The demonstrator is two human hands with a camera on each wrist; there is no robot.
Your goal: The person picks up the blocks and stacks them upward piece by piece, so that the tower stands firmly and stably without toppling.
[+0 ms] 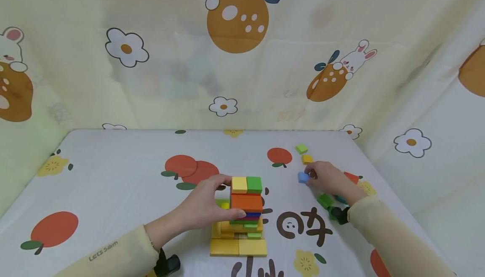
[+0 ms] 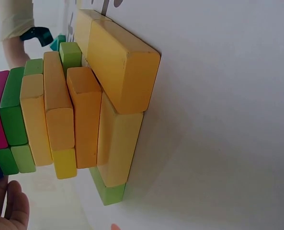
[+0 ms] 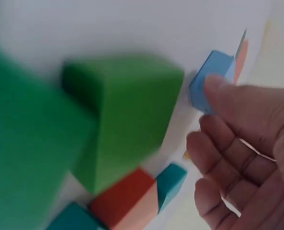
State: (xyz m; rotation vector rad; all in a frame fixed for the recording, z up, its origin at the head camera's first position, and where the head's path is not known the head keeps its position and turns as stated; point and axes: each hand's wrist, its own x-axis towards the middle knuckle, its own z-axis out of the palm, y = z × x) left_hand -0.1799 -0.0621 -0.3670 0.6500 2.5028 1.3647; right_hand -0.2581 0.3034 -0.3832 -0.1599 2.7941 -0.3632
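A stack of coloured wooden blocks (image 1: 246,216) stands on a base of yellow blocks (image 2: 122,62) near the table's front middle. A yellow and a green cube lie on top of it, over an orange block (image 1: 246,202). My left hand (image 1: 223,199) grips the stack's upper part from the left, thumb at the top and fingers curled round the front; its fingertips (image 2: 7,206) show low in the left wrist view. My right hand (image 1: 312,175) is further right, its thumb (image 3: 218,86) touching a small blue cube (image 1: 303,177) (image 3: 211,79) that lies on the table, with the other fingers loose beside it.
A light green cube (image 1: 301,148) and a yellow cube (image 1: 307,158) lie beyond the right hand. Green blocks (image 1: 325,200) (image 3: 127,115), a red block (image 3: 127,201) and teal ones (image 3: 170,179) lie under the right wrist. Curtains wall in the printed tablecloth (image 1: 113,176).
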